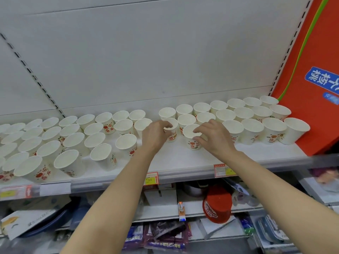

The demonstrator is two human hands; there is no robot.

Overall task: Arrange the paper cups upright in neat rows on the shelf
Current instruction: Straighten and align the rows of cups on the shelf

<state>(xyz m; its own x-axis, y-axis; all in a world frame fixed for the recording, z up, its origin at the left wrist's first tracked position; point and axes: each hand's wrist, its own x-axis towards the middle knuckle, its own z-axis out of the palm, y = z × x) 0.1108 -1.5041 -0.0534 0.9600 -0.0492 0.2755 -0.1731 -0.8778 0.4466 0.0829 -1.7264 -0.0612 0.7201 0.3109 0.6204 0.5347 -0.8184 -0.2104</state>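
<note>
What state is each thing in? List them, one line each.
left hand: fingers curled on the rim of an upright cup
right hand: pinching the rim of another upright cup
cups on the right: upright, in close rows
cups on the left: upright, loosely spaced
shelf: bare strip along the front
red bag: leaning at the shelf's right end

The leftmost paper cups (3,128) are cut off by the frame edge; price tags (151,178) blur unreadably.
</note>
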